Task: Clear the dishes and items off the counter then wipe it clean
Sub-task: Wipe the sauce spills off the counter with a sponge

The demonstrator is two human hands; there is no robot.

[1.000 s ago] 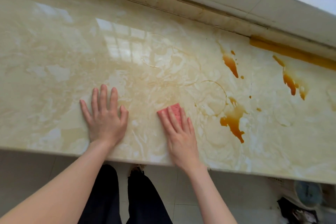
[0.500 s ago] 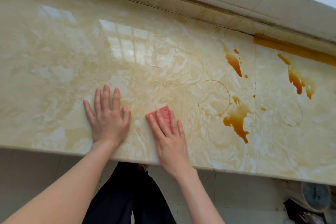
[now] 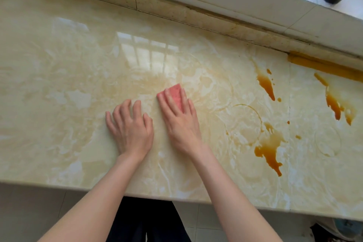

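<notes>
1 pink sponge (image 3: 174, 92) under right hand (image 3: 181, 123), left hand (image 3: 131, 128) on counter (image 3: 59, 88)

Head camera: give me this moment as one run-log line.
phase: wiping | right hand: pressing flat on pink sponge | left hand: resting on counter | brown spills: unwiped, right of sponge

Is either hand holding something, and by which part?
The right hand presses a pink sponge flat, straight fingers on its top face; the left hand rests on the counter, holding nothing.
</notes>
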